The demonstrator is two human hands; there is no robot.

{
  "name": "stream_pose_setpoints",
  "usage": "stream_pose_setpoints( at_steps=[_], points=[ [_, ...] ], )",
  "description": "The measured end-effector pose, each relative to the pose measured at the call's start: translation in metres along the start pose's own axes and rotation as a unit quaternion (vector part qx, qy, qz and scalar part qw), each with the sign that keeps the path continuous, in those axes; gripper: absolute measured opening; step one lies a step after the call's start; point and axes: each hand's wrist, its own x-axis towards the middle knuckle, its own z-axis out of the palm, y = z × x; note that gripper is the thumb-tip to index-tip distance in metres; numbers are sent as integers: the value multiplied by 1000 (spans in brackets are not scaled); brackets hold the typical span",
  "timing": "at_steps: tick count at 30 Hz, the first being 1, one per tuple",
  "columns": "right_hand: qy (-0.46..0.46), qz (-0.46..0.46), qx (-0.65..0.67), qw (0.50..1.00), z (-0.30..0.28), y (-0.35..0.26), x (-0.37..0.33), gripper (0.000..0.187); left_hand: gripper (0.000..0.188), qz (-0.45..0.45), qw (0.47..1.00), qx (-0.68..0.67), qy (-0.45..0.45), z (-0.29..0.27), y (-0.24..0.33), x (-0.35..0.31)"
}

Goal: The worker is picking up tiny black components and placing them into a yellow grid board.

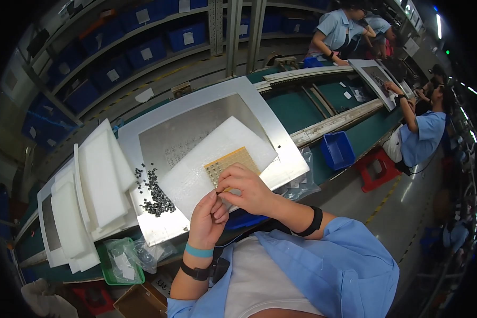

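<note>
My left hand (208,216) and my right hand (245,186) meet just in front of a tan panel (249,158) with an orange edge and rows of small holes or parts. The fingertips of both hands are pinched together. Whatever they hold between them is too small to make out. Under the panel lies a white foam sheet (188,183), resting on a silver-framed plate (294,159) with a grey middle. Left of my left hand, many small black parts (158,201) are piled loosely on the plate's near left area.
Stacked white foam sheets (98,175) lean at the left. A green tray (138,275) with plastic bags hangs by the near edge. A blue bin (337,150) stands right, along the green bench (297,114). Co-workers (421,132) sit further right; shelves with blue bins (148,50) line the back.
</note>
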Motion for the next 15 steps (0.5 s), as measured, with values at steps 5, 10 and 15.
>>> stream_pose_setpoints(
  at_steps=[5, 10, 15],
  points=[
    [14, 1, 37, 999, 0, -2, -3, 13, 20, 3, 999, -31, 43, 8, -7, -1],
    [48, -7, -29, 998, 19, 17, 4, 12, 21, 59, 995, -32, 71, -22, 4, -11],
    [8, -11, -136, 991, 51, 41, 6, 13, 22, 63, 996, -26, 64, -60, 26, -30]
  ],
)
